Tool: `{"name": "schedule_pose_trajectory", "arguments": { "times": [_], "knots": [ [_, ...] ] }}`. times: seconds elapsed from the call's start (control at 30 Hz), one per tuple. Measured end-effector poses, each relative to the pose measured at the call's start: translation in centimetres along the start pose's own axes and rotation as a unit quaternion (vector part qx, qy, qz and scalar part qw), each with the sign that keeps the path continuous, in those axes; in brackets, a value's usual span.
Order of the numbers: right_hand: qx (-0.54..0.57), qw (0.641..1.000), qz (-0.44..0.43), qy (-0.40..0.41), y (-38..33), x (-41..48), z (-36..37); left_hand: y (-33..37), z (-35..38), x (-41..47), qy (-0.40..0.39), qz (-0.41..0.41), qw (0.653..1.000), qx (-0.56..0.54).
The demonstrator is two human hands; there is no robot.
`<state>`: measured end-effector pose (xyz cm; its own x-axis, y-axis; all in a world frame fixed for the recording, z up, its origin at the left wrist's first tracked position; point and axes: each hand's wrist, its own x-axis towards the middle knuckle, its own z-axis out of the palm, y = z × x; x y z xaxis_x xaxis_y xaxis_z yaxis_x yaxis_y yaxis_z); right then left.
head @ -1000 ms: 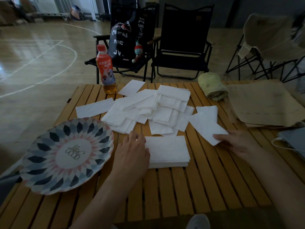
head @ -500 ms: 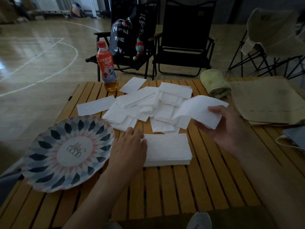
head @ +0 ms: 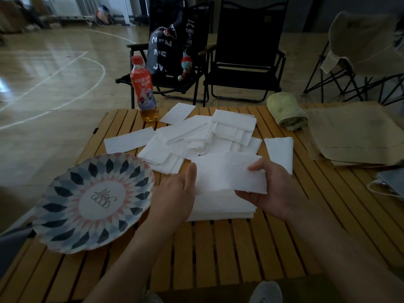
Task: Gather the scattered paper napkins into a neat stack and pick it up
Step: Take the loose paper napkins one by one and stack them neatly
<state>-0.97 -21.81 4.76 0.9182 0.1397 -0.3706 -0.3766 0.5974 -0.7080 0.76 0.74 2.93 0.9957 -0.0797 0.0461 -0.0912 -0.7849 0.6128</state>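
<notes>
A neat stack of white napkins [head: 220,209] lies on the slatted wooden table [head: 240,254] in front of me. Just above it my right hand [head: 275,191] holds one white napkin [head: 227,173] by its right edge. My left hand [head: 175,195] is at that napkin's left edge, thumb against it, and covers the stack's left end. Behind them a loose pile of scattered napkins [head: 205,136] spreads across the middle of the table, with single napkins at the left [head: 130,142], the back [head: 177,113] and the right [head: 279,152].
A patterned plate [head: 91,200] sits at the left by my left hand. A drink bottle [head: 145,92] stands at the back edge. A rolled green towel [head: 286,110], brown paper bags [head: 354,134] and a grey device with a cable [head: 391,182] occupy the right side. Black folding chairs [head: 244,53] stand behind.
My right hand picked a napkin up off the table's right side and carried it left to above the stack. My left hand's thumb now meets its left edge.
</notes>
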Motion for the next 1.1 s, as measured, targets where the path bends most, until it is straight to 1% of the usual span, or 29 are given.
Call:
{"name": "schedule_pose_trajectory", "arguments": {
  "times": [0.07, 0.13, 0.17, 0.23, 0.3, 0.37, 0.43, 0.5, 0.6, 0.73, 0.87, 1.0, 1.03, 1.1],
  "knots": [
    [-0.004, 1.0, 0.004, -0.006, 0.3, 0.2, 0.0, 0.0, 0.2, 0.1, -0.003, -0.013, 1.0, -0.026],
    [-0.02, 1.0, 0.006, 0.009, 0.5, 0.4, -0.1, 0.0, 0.3, 0.3, -0.01, -0.031, 0.998, -0.047],
    [-0.035, 0.999, 0.009, 0.02, 0.6, 0.6, -0.1, -0.1, 0.3, 0.3, -0.004, -0.032, 0.999, -0.035],
    [-0.098, 0.994, 0.023, 0.048, 0.8, 0.7, -0.3, -0.4, 0.1, 0.3, 0.014, -0.022, 0.999, 0.031],
    [-0.199, 0.975, 0.028, 0.092, 0.9, 1.0, -0.8, -0.7, 0.0, 0.1, 0.026, -0.009, 0.994, 0.104],
    [-0.304, 0.945, 0.022, 0.12, 1.1, 1.1, -1.4, -0.7, 0.0, -0.3, 0.016, 0.0, 0.989, 0.15],
    [-0.374, 0.918, 0.01, 0.131, 1.2, 1.1, -1.9, -0.7, 0.2, -0.5, -0.002, -0.005, 0.982, 0.187],
    [-0.418, 0.898, -0.002, 0.137, 1.4, 0.9, -2.0, -0.7, 0.5, -0.6, -0.011, -0.006, 0.974, 0.226],
    [-0.452, 0.88, -0.012, 0.144, 1.6, 0.8, -2.0, -0.7, 0.8, -0.6, -0.023, -0.009, 0.97, 0.244],
    [-0.452, 0.878, -0.008, 0.156, 1.6, 0.7, -1.9, -0.7, 1.1, -0.6, -0.025, -0.01, 0.966, 0.259],
    [-0.487, 0.857, -0.018, 0.164, 1.8, 0.8, -2.0, -0.7, 1.2, -0.6, -0.023, -0.006, 0.963, 0.27],
    [-0.555, 0.812, -0.046, 0.174, 2.2, 0.9, -1.9, -0.9, 1.4, -0.5, -0.014, 0.0, 0.96, 0.281],
    [-0.584, 0.79, -0.052, 0.181, 2.3, 0.9, -1.9, -0.9, 1.5, -0.5, -0.012, -0.001, 0.96, 0.281],
    [-0.664, 0.718, -0.068, 0.199, 2.4, 0.8, -2.0, -0.8, 1.6, -0.5, 0.002, -0.005, 0.961, 0.277]
  ]
}}
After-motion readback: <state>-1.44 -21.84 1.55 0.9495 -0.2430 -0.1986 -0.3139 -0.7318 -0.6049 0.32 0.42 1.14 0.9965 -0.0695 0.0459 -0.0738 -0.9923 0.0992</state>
